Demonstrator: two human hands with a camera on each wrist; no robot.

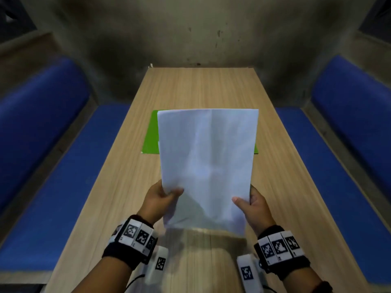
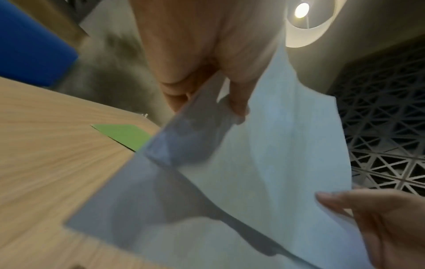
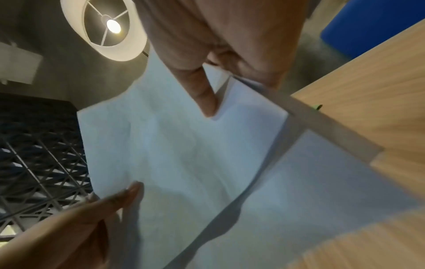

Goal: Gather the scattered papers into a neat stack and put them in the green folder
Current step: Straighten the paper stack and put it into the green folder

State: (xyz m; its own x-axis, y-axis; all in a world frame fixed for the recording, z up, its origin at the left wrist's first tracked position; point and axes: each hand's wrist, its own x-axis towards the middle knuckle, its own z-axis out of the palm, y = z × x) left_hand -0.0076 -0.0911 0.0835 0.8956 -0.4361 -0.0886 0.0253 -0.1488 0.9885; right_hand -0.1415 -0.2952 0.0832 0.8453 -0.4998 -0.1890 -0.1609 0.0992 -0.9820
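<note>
A stack of white papers (image 1: 207, 166) stands upright above the near part of the wooden table (image 1: 131, 187), held by both hands at its lower side edges. My left hand (image 1: 163, 199) pinches the left edge, thumb on the near face. My right hand (image 1: 251, 205) pinches the right edge the same way. The papers (image 2: 264, 154) look creased and their bottom edge hovers just above the table. The green folder (image 1: 151, 136) lies flat mid-table behind the papers, mostly hidden by them. In the right wrist view the papers (image 3: 184, 154) fill the middle, my right thumb (image 3: 202, 94) lying on them.
Blue padded benches (image 1: 42, 166) run along both long sides of the table. A grey wall (image 1: 201, 34) closes the far end. A round ceiling lamp (image 3: 108, 27) hangs overhead.
</note>
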